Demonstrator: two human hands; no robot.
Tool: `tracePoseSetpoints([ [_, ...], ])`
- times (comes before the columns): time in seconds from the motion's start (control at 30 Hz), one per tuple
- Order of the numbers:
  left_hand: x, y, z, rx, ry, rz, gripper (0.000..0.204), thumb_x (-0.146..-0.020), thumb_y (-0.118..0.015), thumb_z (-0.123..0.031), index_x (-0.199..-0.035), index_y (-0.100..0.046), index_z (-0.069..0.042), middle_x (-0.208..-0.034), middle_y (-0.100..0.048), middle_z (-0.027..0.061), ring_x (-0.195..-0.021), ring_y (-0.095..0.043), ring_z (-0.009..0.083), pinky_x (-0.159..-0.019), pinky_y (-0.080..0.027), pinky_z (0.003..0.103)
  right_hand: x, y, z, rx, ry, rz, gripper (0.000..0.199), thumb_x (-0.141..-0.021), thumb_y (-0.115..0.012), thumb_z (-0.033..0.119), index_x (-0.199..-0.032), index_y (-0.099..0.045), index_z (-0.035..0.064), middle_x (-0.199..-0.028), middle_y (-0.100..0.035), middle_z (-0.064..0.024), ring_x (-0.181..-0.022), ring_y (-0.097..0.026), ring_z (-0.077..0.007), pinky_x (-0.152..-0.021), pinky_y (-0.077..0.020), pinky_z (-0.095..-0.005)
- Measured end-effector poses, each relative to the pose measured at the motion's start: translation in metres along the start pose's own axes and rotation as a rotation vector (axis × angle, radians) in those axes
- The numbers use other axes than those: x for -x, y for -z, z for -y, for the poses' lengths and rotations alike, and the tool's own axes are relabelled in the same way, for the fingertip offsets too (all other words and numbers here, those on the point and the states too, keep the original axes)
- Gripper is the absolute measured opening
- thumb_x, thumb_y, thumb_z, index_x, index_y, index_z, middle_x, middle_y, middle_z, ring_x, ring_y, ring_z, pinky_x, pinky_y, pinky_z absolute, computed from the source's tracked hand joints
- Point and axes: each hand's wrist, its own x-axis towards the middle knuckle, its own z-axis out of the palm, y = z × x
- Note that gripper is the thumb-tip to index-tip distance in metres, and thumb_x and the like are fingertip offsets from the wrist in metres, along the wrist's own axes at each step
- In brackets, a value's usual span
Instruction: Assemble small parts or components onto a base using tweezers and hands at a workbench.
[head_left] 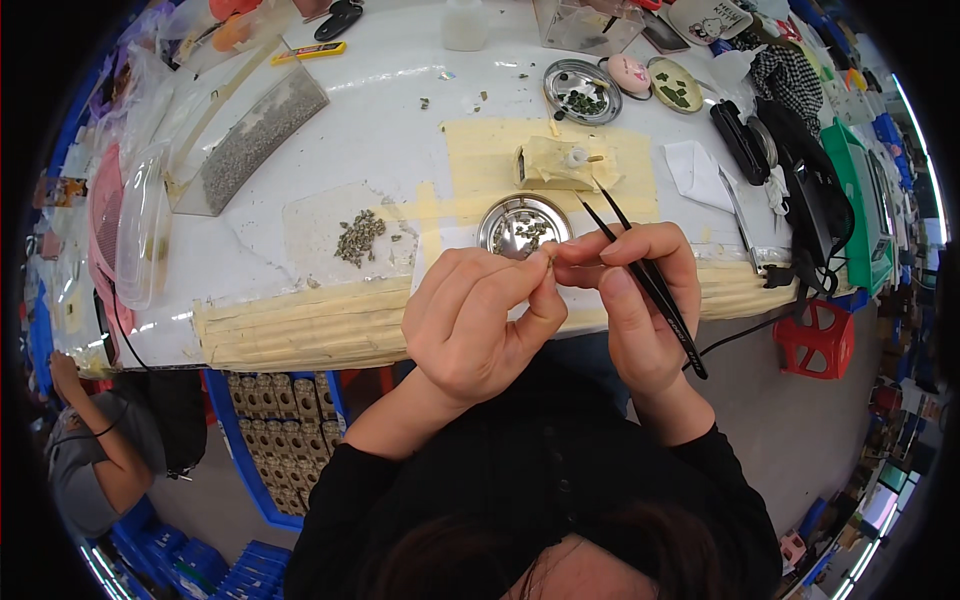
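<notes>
Both hands meet over the near edge of the table. My left hand [478, 315] is closed in a pinch on a tiny piece [549, 256], too small to make out. The fingertips of my right hand [645, 300] come up against that same piece. Black tweezers [660, 295] rest in my right hand, held against the palm with their tips pointing up and away. Just beyond the fingers stands a round metal dish [500, 215] with small greenish-grey pieces in it, partly covered by my hands. More such pieces lie in a small heap [359, 238] on a clear sheet to the left.
A taped block [555, 165] with a small white fitting stands behind the dish. Further back are a metal plate [560, 75] and a cream dish [690, 100] of dark green pieces. A clear tray of grey granules [265, 140] lies left. Another person's arm [110, 450] shows far left.
</notes>
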Motion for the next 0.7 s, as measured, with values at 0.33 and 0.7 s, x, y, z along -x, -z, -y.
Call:
tracePoseSetpoints([
  [0.33,0.005,0.009,-0.006,0.647,0.786,0.051,0.007,-0.079,-0.067,0.003,-0.084,-0.063,0.000,-0.071,-0.062,0.0050,-0.062,-0.058,0.0129,-0.059,-0.047,0.024,-0.016,0.024,0.010,0.721,0.213,-0.162,0.016,-0.098,-0.049,0.013,-0.098,-0.055,-0.0019,-0.089,-0.057,-0.0080,-0.081,-0.057,-0.0147,-0.076,-0.0463,-0.0282],
  [0.7,-0.001,0.008,0.009,1.385,1.308,0.080,0.011,-0.093,-0.059,-0.014,-0.093,-0.061,-0.003,-0.080,-0.065,0.0047,-0.071,-0.059,0.0107,-0.065,-0.046,0.023,-0.052,0.037,-0.007,1.282,0.388,-0.194,0.017,-0.076,-0.073,0.006,-0.091,-0.067,0.0061,-0.077,-0.062,-0.0061,-0.075,-0.057,-0.0234,-0.067,-0.0450,-0.0325],
])
